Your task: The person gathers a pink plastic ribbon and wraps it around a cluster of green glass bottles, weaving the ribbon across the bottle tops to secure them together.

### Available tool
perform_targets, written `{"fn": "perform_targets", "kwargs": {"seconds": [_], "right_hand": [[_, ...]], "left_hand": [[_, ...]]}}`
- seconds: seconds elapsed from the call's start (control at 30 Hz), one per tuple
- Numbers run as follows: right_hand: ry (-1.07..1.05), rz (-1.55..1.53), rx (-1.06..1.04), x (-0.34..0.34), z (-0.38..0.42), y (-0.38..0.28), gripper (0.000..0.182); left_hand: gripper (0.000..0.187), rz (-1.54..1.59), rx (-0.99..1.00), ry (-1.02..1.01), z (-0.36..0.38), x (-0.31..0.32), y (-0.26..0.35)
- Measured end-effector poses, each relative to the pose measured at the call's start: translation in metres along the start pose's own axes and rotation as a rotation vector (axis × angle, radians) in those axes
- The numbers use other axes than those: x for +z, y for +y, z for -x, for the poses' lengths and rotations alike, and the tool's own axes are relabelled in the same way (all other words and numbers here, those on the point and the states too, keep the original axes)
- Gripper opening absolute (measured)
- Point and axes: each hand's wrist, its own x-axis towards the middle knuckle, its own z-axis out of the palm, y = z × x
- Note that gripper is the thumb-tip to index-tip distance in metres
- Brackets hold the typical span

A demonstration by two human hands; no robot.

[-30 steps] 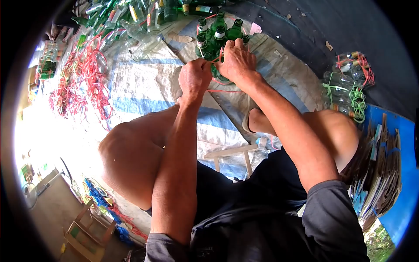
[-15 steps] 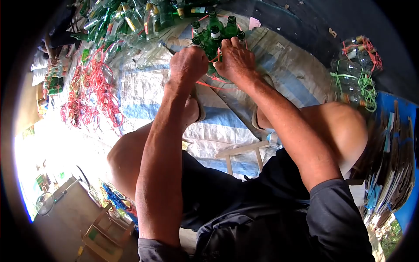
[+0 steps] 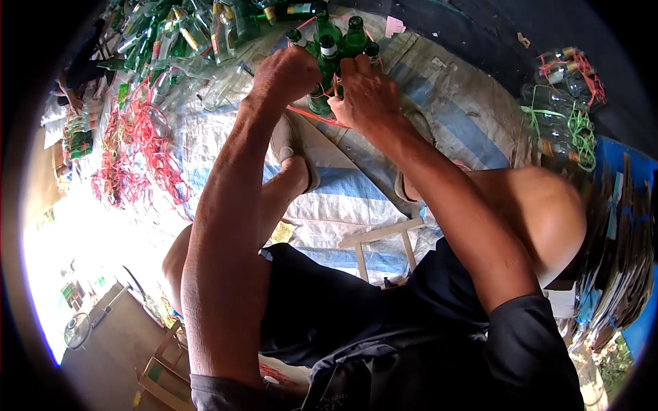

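Observation:
Green glass bottles (image 3: 329,63) stand upright in a tight cluster on the ground sheet, several of their necks showing above my hands. Red plastic string (image 3: 317,118) loops around the cluster, and a strand of it crosses between my hands. My left hand (image 3: 286,74) is a closed fist at the near left side of the bottles, its fingers wrapped on the string. On the near right side, my right hand (image 3: 367,92) has its fingers curled and thumb pressed in, pinching the string against the bottles. My hands hide the lower parts of the nearer bottles.
A heap of loose bottles (image 3: 185,38) lies at the upper left, with tangled red string (image 3: 147,137) below it. Tied clear bottles (image 3: 558,116) and stacked cardboard (image 3: 617,253) are at right. A wooden stool (image 3: 380,236) is between my legs. Another person's hand (image 3: 72,101) shows far left.
My left fist has moved left and slightly up, away from my right hand. The right hand stays by the bottles. The whole view has shifted slightly, and more of my left foot shows.

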Motion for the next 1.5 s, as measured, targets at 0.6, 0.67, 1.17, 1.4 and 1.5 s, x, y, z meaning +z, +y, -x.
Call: {"fn": "perform_targets", "kwargs": {"seconds": [0.6,0.67,1.17,1.4,1.5], "right_hand": [[-0.043,-0.043,-0.052,-0.014,0.002,0.003,0.043],[-0.027,-0.045,-0.056,-0.010,0.002,0.003,0.043],[0.013,-0.086,-0.102,-0.006,0.000,0.005,0.038],[-0.060,-0.128,-0.094,-0.013,-0.002,0.004,0.045],[-0.151,-0.139,-0.066,-0.020,-0.005,0.002,0.052]], "left_hand": [[0.015,0.220,-0.313,0.226,0.033,0.044,-0.010],[0.017,0.278,-0.383,0.249,0.041,0.039,-0.001],[0.024,0.963,-0.672,0.486,0.082,0.061,0.021],[0.024,1.366,-0.768,0.481,0.084,0.080,0.017],[0.023,1.459,-0.786,0.423,0.085,0.080,0.013]]}}
